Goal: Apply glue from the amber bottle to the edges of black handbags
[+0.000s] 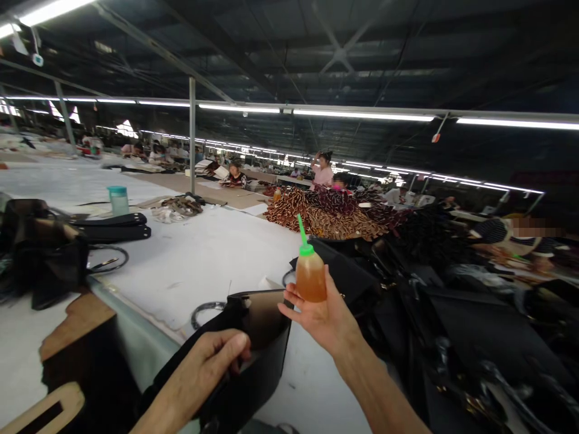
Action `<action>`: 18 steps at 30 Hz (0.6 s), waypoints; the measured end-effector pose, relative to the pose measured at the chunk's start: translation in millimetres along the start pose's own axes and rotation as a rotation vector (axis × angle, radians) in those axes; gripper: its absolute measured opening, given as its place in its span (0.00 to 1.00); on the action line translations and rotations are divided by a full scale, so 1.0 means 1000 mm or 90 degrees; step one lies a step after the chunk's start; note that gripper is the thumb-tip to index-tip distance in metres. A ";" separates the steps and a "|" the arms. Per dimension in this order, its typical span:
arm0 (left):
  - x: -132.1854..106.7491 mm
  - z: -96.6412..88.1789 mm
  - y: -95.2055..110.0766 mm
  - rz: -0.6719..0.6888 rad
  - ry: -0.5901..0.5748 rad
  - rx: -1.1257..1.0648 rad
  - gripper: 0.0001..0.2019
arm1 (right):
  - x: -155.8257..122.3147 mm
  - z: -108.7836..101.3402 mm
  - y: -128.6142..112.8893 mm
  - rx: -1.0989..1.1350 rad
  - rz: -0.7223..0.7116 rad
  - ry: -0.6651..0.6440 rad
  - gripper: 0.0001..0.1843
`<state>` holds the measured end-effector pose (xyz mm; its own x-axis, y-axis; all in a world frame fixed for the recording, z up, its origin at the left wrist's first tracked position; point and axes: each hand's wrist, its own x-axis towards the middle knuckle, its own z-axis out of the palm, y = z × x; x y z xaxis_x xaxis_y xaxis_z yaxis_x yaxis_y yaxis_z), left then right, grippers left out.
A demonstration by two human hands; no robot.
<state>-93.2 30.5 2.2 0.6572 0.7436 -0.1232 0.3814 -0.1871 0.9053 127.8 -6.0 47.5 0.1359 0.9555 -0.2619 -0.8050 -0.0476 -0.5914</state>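
My right hand (323, 313) holds up a squeeze bottle (311, 278) with a green cap and a thin green nozzle. Amber liquid fills the lower part of the bottle, which stands nearly upright between palm and fingers. Below and to the left, my left hand (215, 361) is closed on the near edge of a black bag (253, 392). The bag's mouth gapes upward and shows a tan lining; the fingertips are partly hidden inside it. A dark loop handle (203, 310) lies just beyond the bag on the white table (190, 259).
Black bags (479, 319) are heaped at the right, with a pile of brown and tan pieces (325, 217) behind. A teal-lidded cup (119, 200), black straps (113, 229) and cloth scraps (176, 208) lie at the left. A metal post (192, 132) rises beyond. Co-workers sit and stand farther off.
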 end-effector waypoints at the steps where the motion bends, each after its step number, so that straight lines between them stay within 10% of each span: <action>1: 0.005 -0.001 -0.003 -0.019 0.029 -0.005 0.24 | 0.001 0.000 0.001 -0.002 -0.004 0.000 0.31; 6: 0.021 -0.009 -0.016 -0.118 0.242 0.097 0.21 | 0.002 -0.004 0.002 0.009 -0.004 0.020 0.30; 13: 0.031 -0.024 -0.030 -0.198 0.172 -0.072 0.32 | 0.000 -0.010 -0.001 -0.017 -0.040 0.076 0.26; 18: 0.045 -0.022 -0.030 -0.165 0.197 0.251 0.33 | -0.003 -0.008 0.002 -0.012 -0.054 0.113 0.22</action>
<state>-89.1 84.0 -22.0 0.3108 0.9398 -0.1422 0.7585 -0.1551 0.6330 130.4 -10.8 41.2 0.3043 0.8901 -0.3393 -0.7753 0.0244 -0.6312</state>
